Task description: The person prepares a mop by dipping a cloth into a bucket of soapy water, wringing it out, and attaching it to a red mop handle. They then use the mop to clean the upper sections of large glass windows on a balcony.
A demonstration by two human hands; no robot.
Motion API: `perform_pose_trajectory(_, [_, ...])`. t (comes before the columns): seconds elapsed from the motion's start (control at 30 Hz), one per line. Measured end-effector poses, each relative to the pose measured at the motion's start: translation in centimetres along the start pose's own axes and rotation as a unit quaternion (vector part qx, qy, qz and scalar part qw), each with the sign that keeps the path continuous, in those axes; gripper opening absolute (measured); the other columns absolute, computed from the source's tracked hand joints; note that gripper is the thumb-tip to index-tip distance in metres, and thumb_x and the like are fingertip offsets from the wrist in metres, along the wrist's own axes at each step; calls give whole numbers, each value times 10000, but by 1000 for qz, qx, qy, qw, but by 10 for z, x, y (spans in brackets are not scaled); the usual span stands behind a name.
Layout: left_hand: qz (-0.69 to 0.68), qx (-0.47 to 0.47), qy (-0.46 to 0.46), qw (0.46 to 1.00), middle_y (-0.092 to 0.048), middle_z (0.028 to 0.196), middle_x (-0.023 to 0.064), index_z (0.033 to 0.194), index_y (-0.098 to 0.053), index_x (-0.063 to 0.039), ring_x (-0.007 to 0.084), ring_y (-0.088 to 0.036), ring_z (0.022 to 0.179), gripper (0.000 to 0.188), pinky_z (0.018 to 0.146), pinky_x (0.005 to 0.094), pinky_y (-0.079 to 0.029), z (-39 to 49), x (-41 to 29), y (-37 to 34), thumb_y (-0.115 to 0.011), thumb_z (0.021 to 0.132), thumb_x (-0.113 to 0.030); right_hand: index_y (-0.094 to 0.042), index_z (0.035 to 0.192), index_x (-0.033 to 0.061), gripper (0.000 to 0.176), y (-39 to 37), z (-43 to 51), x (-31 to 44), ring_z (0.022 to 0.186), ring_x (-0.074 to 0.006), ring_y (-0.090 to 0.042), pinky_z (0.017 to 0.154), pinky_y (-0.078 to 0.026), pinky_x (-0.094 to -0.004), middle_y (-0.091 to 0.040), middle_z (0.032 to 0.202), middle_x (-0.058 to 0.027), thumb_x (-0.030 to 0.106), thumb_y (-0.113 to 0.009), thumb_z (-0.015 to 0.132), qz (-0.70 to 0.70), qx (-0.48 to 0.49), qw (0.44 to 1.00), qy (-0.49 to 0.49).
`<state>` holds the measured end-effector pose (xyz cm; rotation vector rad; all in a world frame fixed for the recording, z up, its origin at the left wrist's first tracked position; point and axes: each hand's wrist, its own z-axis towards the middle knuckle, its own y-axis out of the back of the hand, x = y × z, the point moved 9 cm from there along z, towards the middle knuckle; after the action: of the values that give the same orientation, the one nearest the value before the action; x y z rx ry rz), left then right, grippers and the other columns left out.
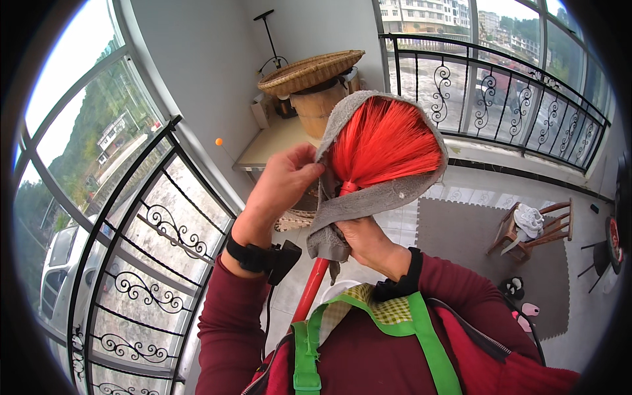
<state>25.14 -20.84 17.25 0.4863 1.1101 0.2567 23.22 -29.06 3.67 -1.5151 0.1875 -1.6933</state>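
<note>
A broom with red bristles (387, 140) is held head-up before my chest, and its red handle (312, 289) slants down to the left. A grey cloth (380, 205) is wrapped around the bristle head, leaving the bristles' near side bare. With thumb and fingers, my left hand (286, 180) pinches the cloth's left edge beside the bristles. Lower down, my right hand (368, 242) grips the gathered cloth at the broom's neck. The cloth hides part of the handle there.
A table (274, 140) at the back bears a wooden barrel (316, 108) topped by a woven bamboo tray (311, 71). Black railings (148, 276) line the left windows. On the right, a wooden chair (548, 222) holding a white item stands on a grey foam mat (454, 247).
</note>
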Motion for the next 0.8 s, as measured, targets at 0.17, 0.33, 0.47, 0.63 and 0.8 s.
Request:
perform_pose_trajectory(0.17, [-326, -75, 57, 941, -598, 798, 1, 945, -564, -48, 83, -574, 731, 157, 693, 221, -473, 7, -4, 31, -424, 875, -51, -544, 1007, 61, 83, 21, 4, 1, 855, -110, -560, 758, -483, -287, -579, 930, -19, 96, -543, 932, -28, -13, 999, 37])
perform_pose_trajectory(0.33, [30, -62, -38, 997, -633, 793, 56, 971, -576, -4, 136, -585, 724, 151, 675, 252, -472, 2, -54, 31, -556, 875, -118, -556, 965, 59, 59, 37, -1, 1, 828, -100, -548, 724, -475, -291, -583, 893, -13, 96, -555, 920, -95, -53, 993, 54])
perform_pose_trajectory(0.47, [324, -97, -191, 921, -609, 672, 138, 908, -618, 10, 119, -572, 653, 165, 628, 266, -469, 1, -96, 38, -653, 826, -130, -552, 957, 61, 62, 44, -3, 0, 795, -101, -541, 696, -471, -281, -580, 898, -14, 102, -562, 912, -109, -61, 992, 28])
perform_pose_trajectory(0.63, [31, -363, -196, 910, -669, 808, -6, 975, -691, -43, 55, -577, 703, 144, 662, 201, -461, -11, -117, 177, -620, 887, -133, -538, 952, 59, 71, 51, -7, -1, 799, -107, -556, 691, -482, -283, -578, 893, -18, 106, -569, 909, -106, -64, 992, 17])
perform_pose_trajectory(0.8, [265, -314, -164, 897, -686, 795, 60, 986, -673, -14, 82, -614, 725, 199, 670, 233, -493, -38, -56, 155, -591, 805, -8, -523, 966, 66, 82, 51, -14, -6, 805, -107, -559, 711, -493, -291, -566, 889, -9, 117, -565, 917, -47, -54, 997, 2])
